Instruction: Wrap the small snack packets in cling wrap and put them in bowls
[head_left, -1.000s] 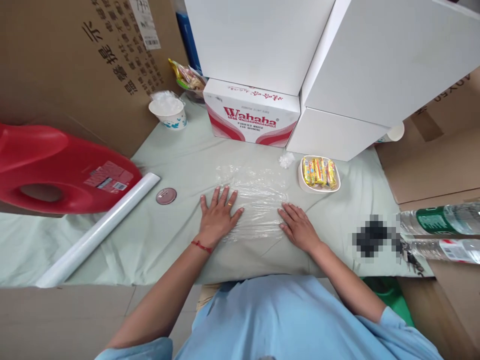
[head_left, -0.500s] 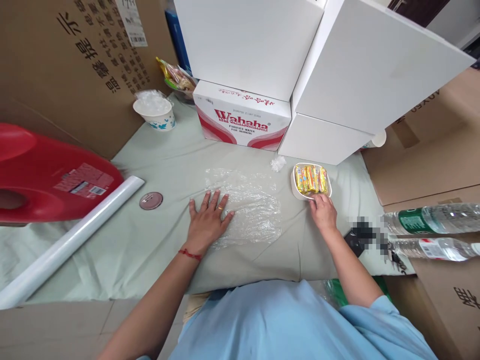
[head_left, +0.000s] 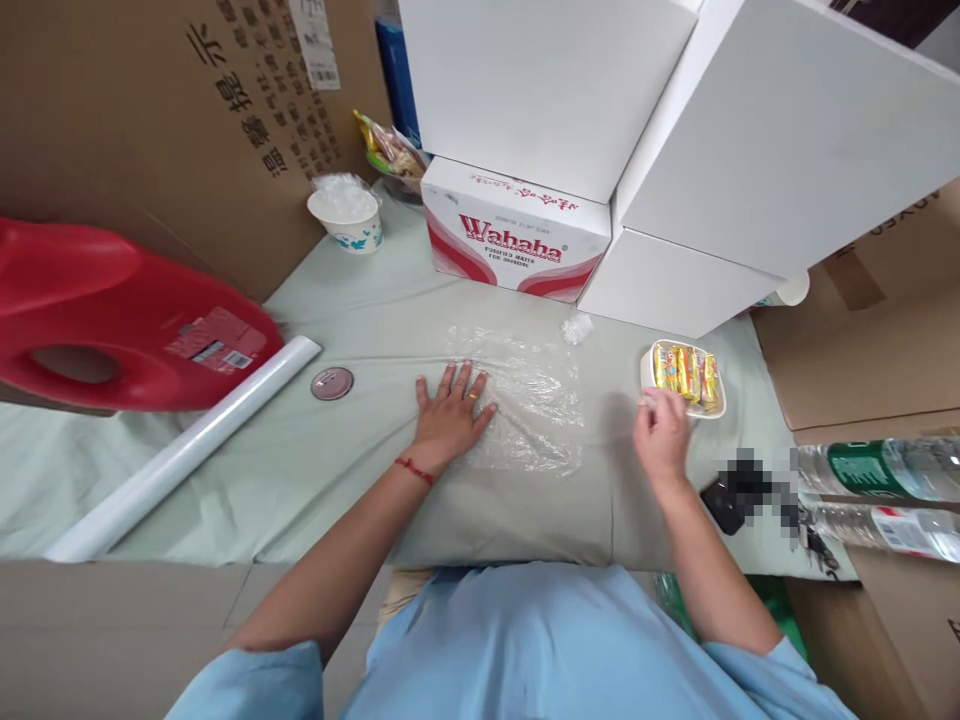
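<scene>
My left hand (head_left: 451, 418) lies flat with its fingers spread, pressing on the left part of a crinkled sheet of clear plastic film (head_left: 536, 410) laid over the tablecloth. A red string bracelet and a ring are on it. At the right, my right hand (head_left: 664, 430) is closed, with thumb and fingers together at the near left corner of a small white bowl (head_left: 721, 402). Blur at the fingertips hides whether anything is between them. Several yellow-wrapped snack packets (head_left: 684, 372) stand side by side in the bowl.
A crumpled bit of plastic (head_left: 577, 327) lies before the Wahaha carton (head_left: 517, 240) and white boxes (head_left: 517, 90). Leftward are a round lid-like disc (head_left: 331, 383), a white roll (head_left: 187, 445), a red jug (head_left: 142, 310) and a paper cup (head_left: 352, 235). Bottles (head_left: 874, 470) lie at right.
The bowl sits farther right on the table. My right hand has shifted from its near rim to its left corner, fingers curled tighter. My left hand stays on the film; the view has shifted.
</scene>
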